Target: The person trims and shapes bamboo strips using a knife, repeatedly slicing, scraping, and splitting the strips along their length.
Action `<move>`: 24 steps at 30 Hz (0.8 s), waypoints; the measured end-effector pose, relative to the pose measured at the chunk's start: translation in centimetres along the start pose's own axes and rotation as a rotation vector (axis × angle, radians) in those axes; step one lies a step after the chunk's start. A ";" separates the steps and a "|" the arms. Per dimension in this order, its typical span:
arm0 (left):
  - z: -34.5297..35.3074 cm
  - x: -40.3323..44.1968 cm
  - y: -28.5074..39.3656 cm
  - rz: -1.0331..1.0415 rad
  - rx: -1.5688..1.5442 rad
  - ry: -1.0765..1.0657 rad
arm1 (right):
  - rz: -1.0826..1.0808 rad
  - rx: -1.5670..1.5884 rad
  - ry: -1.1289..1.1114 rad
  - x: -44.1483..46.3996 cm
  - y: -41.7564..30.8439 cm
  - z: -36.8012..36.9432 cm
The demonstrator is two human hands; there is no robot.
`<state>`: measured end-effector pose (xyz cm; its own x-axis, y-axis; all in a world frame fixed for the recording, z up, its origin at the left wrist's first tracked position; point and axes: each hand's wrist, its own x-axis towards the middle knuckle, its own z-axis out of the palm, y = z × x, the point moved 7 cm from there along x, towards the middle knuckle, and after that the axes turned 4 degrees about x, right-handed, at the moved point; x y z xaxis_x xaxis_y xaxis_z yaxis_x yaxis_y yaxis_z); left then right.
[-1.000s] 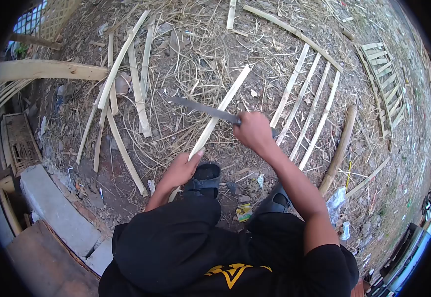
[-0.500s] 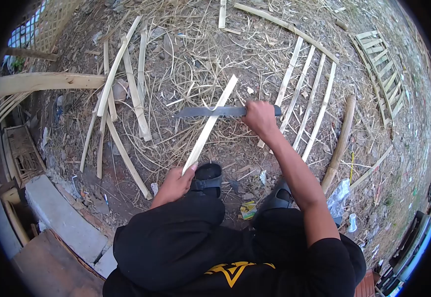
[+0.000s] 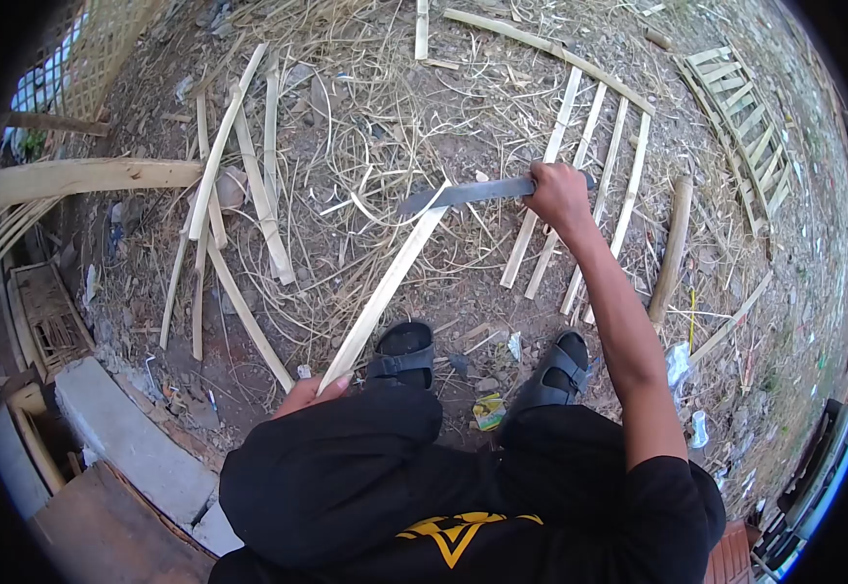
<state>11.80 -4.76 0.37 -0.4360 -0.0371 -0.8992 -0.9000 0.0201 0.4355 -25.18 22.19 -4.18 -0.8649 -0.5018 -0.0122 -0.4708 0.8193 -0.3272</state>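
Observation:
My left hand (image 3: pixel 313 393), partly hidden by my knee, is closed around the near end of a pale bamboo strip (image 3: pixel 385 282). The strip slants up and away to the right. My right hand (image 3: pixel 560 197) grips the handle of a long dark machete (image 3: pixel 482 192). Its blade points left and lies across the strip close to the far end. A thin curled shaving (image 3: pixel 370 206) shows beside the blade's tip.
Several bamboo strips (image 3: pixel 266 200) lie to the left, and more (image 3: pixel 589 127) to the right. A bamboo pole (image 3: pixel 674 248) and a slatted bamboo frame (image 3: pixel 743 127) are farther right. Concrete blocks (image 3: pixel 137 438) sit at lower left. Shavings cover the ground.
My right hand has moved the machete right and slightly away, toward the strip's far end. My left hand has drawn back toward my knee with the strip.

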 end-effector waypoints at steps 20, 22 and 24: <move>2.9 6.8 8.5 0.358 0.097 0.197 | 0.061 0.352 -0.176 -4.7 -9.9 4.8; 2.8 7.7 8.7 0.403 0.201 0.224 | 0.070 0.344 -0.171 -4.9 -10.8 5.4; 3.0 7.9 9.7 0.446 0.373 0.284 | 0.078 0.289 -0.203 -4.4 -11.1 5.4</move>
<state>-0.33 -1.88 -2.65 -0.7977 -0.2067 -0.5665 -0.5932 0.4385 0.6752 -15.23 13.76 -5.56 -0.8303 -0.5098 -0.2253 -0.3114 0.7595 -0.5711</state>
